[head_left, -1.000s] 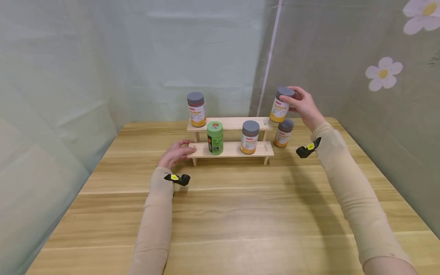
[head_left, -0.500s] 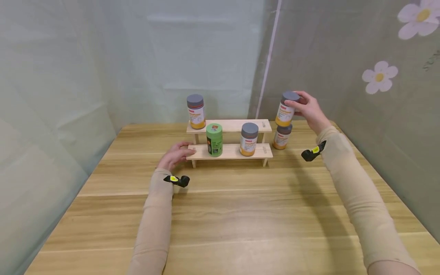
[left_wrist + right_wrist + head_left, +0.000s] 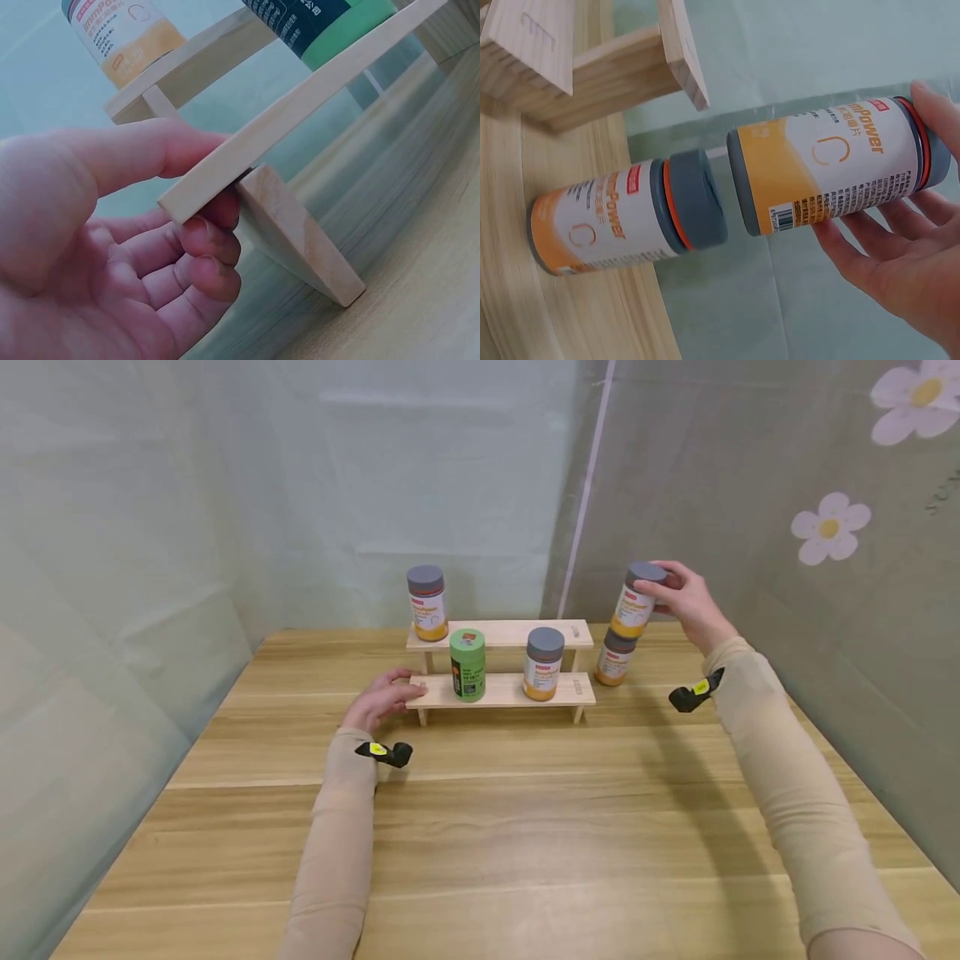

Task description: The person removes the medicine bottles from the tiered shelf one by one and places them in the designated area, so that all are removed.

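Observation:
My right hand point(image 3: 686, 602) grips a grey-capped supplement jar point(image 3: 832, 161) with a white and orange label, thumb and fingers round its upper part. In the right wrist view a gap shows between its base and the cap of a matching jar point(image 3: 619, 214) standing on the table. My left hand point(image 3: 142, 240) pinches the left end of the wooden shelf's lower board point(image 3: 285, 120), thumb on top and fingers curled beneath. On that lower board stand a green jar point(image 3: 468, 667) and a grey-capped jar point(image 3: 543, 665). Another grey-capped jar point(image 3: 428, 604) stands on the upper board's left end.
The two-tier wooden shelf point(image 3: 517, 633) rests on short legs near the back of the wood-grain table point(image 3: 480, 827). Pale curtains point(image 3: 375, 460) hang behind and at both sides.
My right hand has carried its jar to the right and slightly down, away from the shelf's upper board and over the jar on the table. My left hand keeps its hold.

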Demonstrator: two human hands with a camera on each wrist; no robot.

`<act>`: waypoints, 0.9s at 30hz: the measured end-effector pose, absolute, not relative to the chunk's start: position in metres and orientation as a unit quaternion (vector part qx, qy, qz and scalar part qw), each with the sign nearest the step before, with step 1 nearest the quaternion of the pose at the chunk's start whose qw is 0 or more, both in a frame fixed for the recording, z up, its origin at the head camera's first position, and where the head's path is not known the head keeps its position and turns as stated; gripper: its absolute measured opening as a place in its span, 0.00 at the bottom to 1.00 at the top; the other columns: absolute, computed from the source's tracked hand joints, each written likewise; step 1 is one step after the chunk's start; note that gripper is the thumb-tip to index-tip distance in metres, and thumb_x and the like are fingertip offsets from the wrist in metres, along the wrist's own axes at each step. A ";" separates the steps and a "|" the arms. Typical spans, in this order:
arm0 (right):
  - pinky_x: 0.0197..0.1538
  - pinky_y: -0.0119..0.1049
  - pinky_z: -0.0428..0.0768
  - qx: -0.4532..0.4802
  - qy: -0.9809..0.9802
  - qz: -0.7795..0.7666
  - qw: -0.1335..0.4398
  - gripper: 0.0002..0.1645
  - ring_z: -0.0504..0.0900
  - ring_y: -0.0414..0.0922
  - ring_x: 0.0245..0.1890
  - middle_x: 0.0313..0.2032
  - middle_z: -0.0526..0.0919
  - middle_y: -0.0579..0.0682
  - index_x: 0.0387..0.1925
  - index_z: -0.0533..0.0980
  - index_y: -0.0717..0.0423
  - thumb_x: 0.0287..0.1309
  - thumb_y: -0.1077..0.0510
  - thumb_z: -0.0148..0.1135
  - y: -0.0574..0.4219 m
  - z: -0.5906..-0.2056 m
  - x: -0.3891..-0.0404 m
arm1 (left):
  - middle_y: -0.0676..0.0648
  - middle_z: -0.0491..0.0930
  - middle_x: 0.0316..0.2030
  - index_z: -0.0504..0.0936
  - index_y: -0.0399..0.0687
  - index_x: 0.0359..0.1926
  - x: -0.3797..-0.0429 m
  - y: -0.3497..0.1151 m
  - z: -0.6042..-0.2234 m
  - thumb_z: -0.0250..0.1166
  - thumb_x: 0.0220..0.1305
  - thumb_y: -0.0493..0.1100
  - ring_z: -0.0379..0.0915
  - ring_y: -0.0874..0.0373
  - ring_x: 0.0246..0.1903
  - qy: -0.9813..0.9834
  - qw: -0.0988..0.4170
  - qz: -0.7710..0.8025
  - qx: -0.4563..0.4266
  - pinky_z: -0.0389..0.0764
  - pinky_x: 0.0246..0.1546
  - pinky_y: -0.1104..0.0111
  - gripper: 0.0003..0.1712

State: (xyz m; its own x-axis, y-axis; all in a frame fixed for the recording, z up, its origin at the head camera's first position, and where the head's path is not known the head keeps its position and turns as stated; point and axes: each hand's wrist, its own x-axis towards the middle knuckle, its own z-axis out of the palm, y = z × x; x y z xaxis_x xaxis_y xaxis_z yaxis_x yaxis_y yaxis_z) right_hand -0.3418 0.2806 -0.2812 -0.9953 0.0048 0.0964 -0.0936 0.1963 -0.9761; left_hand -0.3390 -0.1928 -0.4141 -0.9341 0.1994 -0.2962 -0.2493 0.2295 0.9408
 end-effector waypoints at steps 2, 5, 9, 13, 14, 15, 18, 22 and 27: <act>0.44 0.27 0.75 0.027 -0.764 0.644 0.040 0.28 0.74 0.37 0.48 0.46 0.76 0.37 0.57 0.66 0.43 0.57 0.50 0.67 0.284 -0.281 -0.341 | 0.47 0.70 0.52 0.59 0.42 0.69 -0.339 -0.193 -0.415 0.63 0.64 0.42 0.70 0.63 0.39 0.766 0.181 0.617 -0.012 0.74 0.38 0.75 0.35; 0.43 0.26 0.76 0.031 -0.756 0.652 0.044 0.25 0.75 0.36 0.46 0.44 0.76 0.37 0.54 0.66 0.42 0.58 0.52 0.67 0.290 -0.282 -0.339 | 0.48 0.70 0.51 0.59 0.41 0.69 -0.338 -0.194 -0.414 0.63 0.65 0.42 0.70 0.64 0.38 0.768 0.182 0.614 -0.005 0.74 0.37 0.75 0.35; 0.42 0.24 0.78 0.050 -0.741 0.668 0.048 0.23 0.77 0.35 0.44 0.43 0.78 0.38 0.53 0.68 0.45 0.59 0.55 0.67 0.298 -0.283 -0.337 | 0.50 0.71 0.47 0.59 0.41 0.69 -0.335 -0.195 -0.412 0.63 0.65 0.41 0.70 0.65 0.35 0.766 0.188 0.615 -0.002 0.75 0.35 0.75 0.35; 0.41 0.24 0.79 0.069 -0.719 0.690 0.050 0.22 0.78 0.35 0.43 0.43 0.80 0.37 0.54 0.70 0.47 0.60 0.59 0.65 0.307 -0.285 -0.335 | 0.52 0.72 0.42 0.58 0.40 0.68 -0.330 -0.195 -0.405 0.62 0.65 0.39 0.70 0.65 0.33 0.758 0.200 0.620 -0.006 0.75 0.34 0.75 0.35; 0.42 0.24 0.79 0.073 -0.714 0.695 0.051 0.22 0.78 0.35 0.44 0.44 0.80 0.37 0.54 0.71 0.47 0.60 0.60 0.65 0.308 -0.285 -0.335 | 0.52 0.72 0.41 0.58 0.39 0.69 -0.329 -0.195 -0.403 0.62 0.65 0.39 0.70 0.65 0.33 0.757 0.203 0.621 -0.006 0.74 0.34 0.75 0.35; 0.42 0.24 0.79 0.077 -0.708 0.700 0.051 0.22 0.78 0.35 0.44 0.44 0.80 0.37 0.55 0.71 0.47 0.60 0.60 0.65 0.310 -0.285 -0.334 | 0.53 0.72 0.41 0.58 0.39 0.69 -0.328 -0.195 -0.401 0.62 0.64 0.39 0.70 0.65 0.33 0.756 0.205 0.621 -0.005 0.74 0.34 0.74 0.35; 0.43 0.25 0.79 0.090 -0.699 0.708 0.053 0.21 0.78 0.35 0.45 0.45 0.80 0.38 0.55 0.72 0.48 0.60 0.61 0.64 0.314 -0.285 -0.334 | 0.53 0.73 0.39 0.57 0.38 0.69 -0.328 -0.197 -0.400 0.62 0.64 0.38 0.70 0.66 0.32 0.754 0.207 0.624 -0.004 0.74 0.33 0.75 0.36; 0.43 0.25 0.79 0.095 -0.694 0.712 0.054 0.23 0.77 0.35 0.46 0.46 0.79 0.39 0.57 0.73 0.48 0.61 0.61 0.64 0.318 -0.287 -0.333 | 0.54 0.73 0.39 0.58 0.40 0.69 -0.332 -0.198 -0.407 0.63 0.65 0.40 0.70 0.67 0.31 0.757 0.200 0.622 -0.004 0.75 0.32 0.76 0.36; 0.43 0.25 0.78 0.076 -0.687 0.721 0.052 0.29 0.76 0.34 0.46 0.46 0.79 0.38 0.63 0.70 0.51 0.61 0.59 0.64 0.323 -0.292 -0.332 | 0.54 0.73 0.41 0.59 0.42 0.68 -0.336 -0.199 -0.415 0.63 0.65 0.42 0.70 0.67 0.33 0.765 0.185 0.616 0.001 0.75 0.33 0.76 0.34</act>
State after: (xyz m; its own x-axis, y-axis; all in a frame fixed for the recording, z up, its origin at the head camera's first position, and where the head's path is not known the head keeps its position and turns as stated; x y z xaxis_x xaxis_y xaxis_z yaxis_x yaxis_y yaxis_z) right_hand -0.3315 0.3232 -0.2917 -0.9829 -0.0295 0.1816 -0.1799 -0.0516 -0.9823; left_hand -0.3355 -0.1987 -0.4147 -0.9313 0.2306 -0.2820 -0.2262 0.2406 0.9439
